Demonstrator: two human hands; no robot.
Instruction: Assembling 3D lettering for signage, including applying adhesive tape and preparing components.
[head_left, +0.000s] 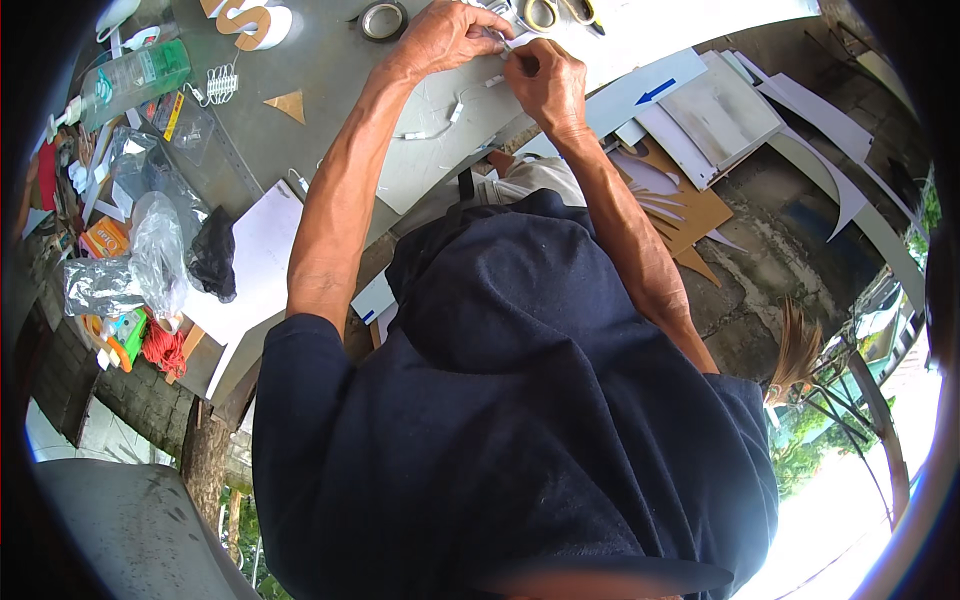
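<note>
My left hand (445, 35) and my right hand (545, 80) meet at the far edge of a grey worktable (330, 110), over a white board (440, 150). Both pinch a small white module (508, 42) between fingertips; the left holds it from the left, the right from just below. A thin white wire (440, 128) with small white blocks trails from the hands across the board. My dark blue shirt fills the lower middle of the view and hides the table's near edge.
A tape roll (383, 20) and scissors (560, 12) lie beyond the hands. A wooden letter (245, 20), a plastic bottle (140, 75), plastic bags (160, 250) and clutter crowd the left. White panels, one with a blue arrow (650, 92), and brown cutouts (690, 210) lie right.
</note>
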